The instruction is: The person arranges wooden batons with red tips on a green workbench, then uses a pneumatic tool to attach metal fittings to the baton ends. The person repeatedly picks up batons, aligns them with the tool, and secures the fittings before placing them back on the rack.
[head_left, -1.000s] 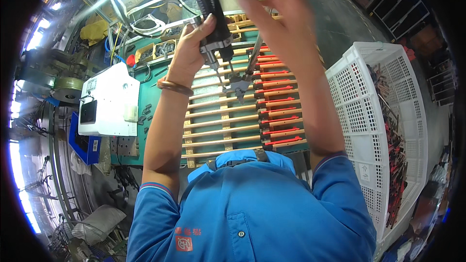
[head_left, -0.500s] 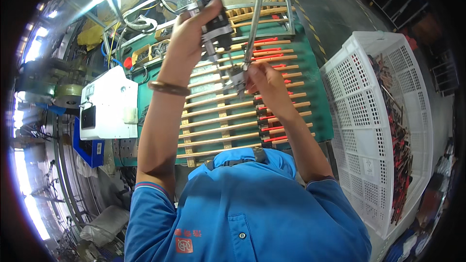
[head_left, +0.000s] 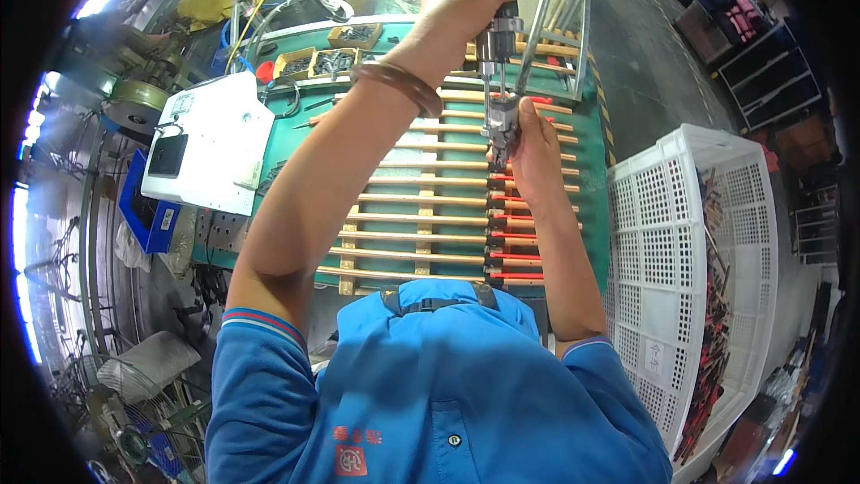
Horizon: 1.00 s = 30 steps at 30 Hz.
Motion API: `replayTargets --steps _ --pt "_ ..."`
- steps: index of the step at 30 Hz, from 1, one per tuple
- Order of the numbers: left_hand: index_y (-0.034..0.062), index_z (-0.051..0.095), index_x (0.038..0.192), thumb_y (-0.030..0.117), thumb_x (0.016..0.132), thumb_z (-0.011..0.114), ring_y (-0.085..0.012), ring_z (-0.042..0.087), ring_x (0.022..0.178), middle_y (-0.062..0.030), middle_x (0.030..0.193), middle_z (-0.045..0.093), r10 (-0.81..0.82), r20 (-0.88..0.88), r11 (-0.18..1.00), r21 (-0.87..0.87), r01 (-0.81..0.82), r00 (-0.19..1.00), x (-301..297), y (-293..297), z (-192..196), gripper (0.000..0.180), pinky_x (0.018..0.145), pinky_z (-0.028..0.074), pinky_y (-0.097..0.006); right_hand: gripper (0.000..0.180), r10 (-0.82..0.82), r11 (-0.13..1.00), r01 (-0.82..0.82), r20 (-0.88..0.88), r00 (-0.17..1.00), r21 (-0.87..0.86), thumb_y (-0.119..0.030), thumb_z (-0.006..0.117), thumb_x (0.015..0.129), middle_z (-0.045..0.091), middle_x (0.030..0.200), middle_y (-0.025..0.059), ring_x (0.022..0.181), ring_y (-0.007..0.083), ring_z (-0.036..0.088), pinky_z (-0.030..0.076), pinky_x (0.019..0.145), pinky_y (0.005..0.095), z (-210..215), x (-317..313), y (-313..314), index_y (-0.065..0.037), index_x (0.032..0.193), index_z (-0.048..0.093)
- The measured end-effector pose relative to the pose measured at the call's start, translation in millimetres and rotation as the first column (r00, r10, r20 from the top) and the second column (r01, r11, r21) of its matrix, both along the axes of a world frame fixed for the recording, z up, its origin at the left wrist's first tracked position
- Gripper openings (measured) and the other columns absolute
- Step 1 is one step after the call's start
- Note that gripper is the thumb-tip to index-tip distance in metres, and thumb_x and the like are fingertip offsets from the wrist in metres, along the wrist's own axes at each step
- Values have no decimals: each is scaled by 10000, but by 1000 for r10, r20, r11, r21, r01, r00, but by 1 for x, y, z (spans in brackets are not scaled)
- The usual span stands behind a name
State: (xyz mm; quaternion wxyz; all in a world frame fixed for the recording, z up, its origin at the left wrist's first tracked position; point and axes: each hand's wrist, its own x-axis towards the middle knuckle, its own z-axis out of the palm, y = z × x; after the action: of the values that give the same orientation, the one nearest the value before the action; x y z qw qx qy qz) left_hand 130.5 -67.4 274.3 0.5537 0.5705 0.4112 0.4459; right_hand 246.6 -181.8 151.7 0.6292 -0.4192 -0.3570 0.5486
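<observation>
My left hand [head_left: 470,11] is wrapped around an upright power screwdriver [head_left: 495,43] with a black and metal body. Its metal nose [head_left: 502,121] points down over a row of thin wooden rods [head_left: 421,182], which lie crosswise on slotted wooden rails [head_left: 423,255]. Along the right part of the rods sit black clamps with red strips [head_left: 515,256]. Against the right side of the nose, my right hand [head_left: 539,151] is closed, thumb up. Its fingertips are partly hidden, and I cannot see what is between them.
A green-topped bench [head_left: 300,139] carries the rods. At left stands a white machine [head_left: 210,143] above a blue bin [head_left: 148,215]. Small parts boxes [head_left: 313,63] lie behind. A slanted metal tube [head_left: 540,22] rises beside the screwdriver. A white crate [head_left: 658,260] of rods stands at right.
The screwdriver and my left hand have shifted right and away from me. My right hand has moved right too and stays at the nose. The whole view has turned slightly.
</observation>
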Motion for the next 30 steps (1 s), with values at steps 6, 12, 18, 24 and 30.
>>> replayTargets --steps 6,12,18,24,30 --pt "60 680 811 438 702 770 -77 583 618 0 692 625 -137 -60 986 83 142 989 -35 -1 -43 404 541 428 -220 269 -92 995 94 64 994 -31 -294 474 966 548 816 17 715 83 552 522 644 267 -32 -14 3 -32 957 533" --pt "72 683 800 512 662 710 -211 628 706 -112 713 641 -86 -256 993 58 104 963 -73 -39 -82 462 676 475 -336 214 140 983 -160 194 971 93 -215 428 982 549 871 31 741 98 566 499 710 249 -86 -43 -10 -18 940 498" --pt "88 650 812 543 675 673 -314 600 810 -147 802 600 166 -451 956 290 -31 877 -124 -15 -91 475 724 466 -405 86 201 970 -242 659 725 -30 -44 557 871 600 727 80 619 112 577 473 579 236 -57 -84 -24 8 938 565" --pt "25 587 772 373 623 759 -347 577 782 -158 819 570 224 -348 903 425 -60 910 -141 36 -141 416 702 469 -422 169 -3 733 -606 891 454 311 40 604 794 571 741 111 588 223 587 476 546 292 61 -216 61 -13 951 573" --pt "54 618 802 324 643 748 -334 567 768 -148 811 588 -262 -232 921 230 314 937 -166 58 -153 340 707 449 -440 204 34 541 -503 615 -788 -674 -140 498 875 639 920 158 802 297 648 525 665 384 -96 -355 239 16 965 594"
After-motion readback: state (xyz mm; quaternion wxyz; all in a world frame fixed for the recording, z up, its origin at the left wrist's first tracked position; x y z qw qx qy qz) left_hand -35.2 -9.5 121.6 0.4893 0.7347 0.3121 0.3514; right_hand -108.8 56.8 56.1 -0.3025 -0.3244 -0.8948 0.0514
